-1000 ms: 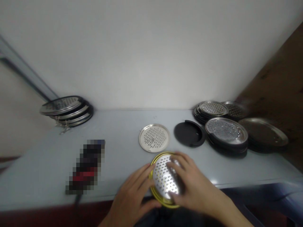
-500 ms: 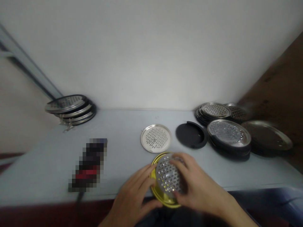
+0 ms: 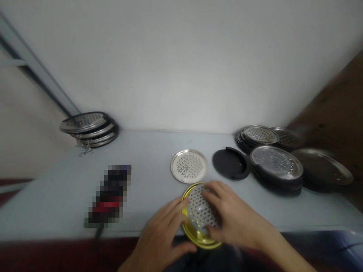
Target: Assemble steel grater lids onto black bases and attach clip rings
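Note:
My left hand grips the left rim of a shiny yellow round dish at the table's front edge, fingers on top and thumb low at the rim. With its fingers and thumb spread across a round metal grater plate, my right hand holds that plate over the dish. The grater plate covers much of the dish, and whether it is fully seated cannot be made out. Just beyond them a round silver grater plate lies flat, and to its right is a black round holder with a raised rim on one side.
Stacked grater plates in black holders stand at the right, with more grater plates behind them. A larger round metal piece lies farther right. Another grater stack is back left. A pixelated dark object lies on the grey table.
The grater plate now sits flatter over the yellow dish, with my right hand still on it. My left hand keeps its hold. The whole view has shifted slightly.

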The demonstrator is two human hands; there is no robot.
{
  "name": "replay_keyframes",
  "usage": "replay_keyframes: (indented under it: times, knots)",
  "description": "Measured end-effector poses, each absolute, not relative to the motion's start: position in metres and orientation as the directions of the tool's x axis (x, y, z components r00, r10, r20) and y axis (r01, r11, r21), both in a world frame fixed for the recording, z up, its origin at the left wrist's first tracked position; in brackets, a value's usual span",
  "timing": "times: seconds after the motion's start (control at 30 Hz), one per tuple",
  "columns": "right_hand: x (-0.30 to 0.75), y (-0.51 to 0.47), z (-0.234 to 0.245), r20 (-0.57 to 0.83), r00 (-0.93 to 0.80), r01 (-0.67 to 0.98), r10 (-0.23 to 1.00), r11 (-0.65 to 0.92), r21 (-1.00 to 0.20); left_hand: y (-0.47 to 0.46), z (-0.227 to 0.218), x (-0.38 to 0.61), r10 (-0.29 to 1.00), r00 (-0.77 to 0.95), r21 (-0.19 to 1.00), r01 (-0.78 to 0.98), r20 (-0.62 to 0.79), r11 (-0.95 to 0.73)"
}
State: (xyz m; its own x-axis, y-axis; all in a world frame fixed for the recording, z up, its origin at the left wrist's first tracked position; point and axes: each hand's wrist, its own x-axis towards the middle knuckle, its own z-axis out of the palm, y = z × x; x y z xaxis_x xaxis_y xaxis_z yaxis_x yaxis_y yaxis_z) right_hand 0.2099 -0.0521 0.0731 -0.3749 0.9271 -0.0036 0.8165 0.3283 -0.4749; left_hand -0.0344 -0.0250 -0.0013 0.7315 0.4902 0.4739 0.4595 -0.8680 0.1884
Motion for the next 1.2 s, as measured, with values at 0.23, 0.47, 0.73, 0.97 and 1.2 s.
replay_keyframes:
  times: [0.23,0.47,0.73,0.97,1.2]
  knots:
    - [0.212,-0.056,0.064,0.081,-0.390,0.776,0.917,0.375,-0.508,-0.028,-0.001,-0.035,0.512,0.756,0.228,0.459,0.407,-0.859]
    - [0.215,-0.058,0.052,0.137,-0.398,0.764,0.907,0.410,-0.497,-0.028,0.002,-0.033,0.503,0.778,0.214,0.455,0.377,-0.864]
    - [0.221,-0.057,0.049,0.178,-0.416,0.733,0.892,0.444,-0.515,-0.030,0.006,-0.035,0.530,0.762,0.288,0.447,0.373,-0.847]
    - [0.218,-0.061,0.047,0.217,-0.428,0.745,0.878,0.478,-0.466,-0.030,0.003,-0.034,0.550,0.754,0.309,0.460,0.360,-0.833]
    - [0.210,-0.067,0.038,0.212,-0.365,0.760,0.906,0.422,-0.494,-0.032,0.000,-0.032,0.562,0.735,0.284,0.485,0.379,-0.827]
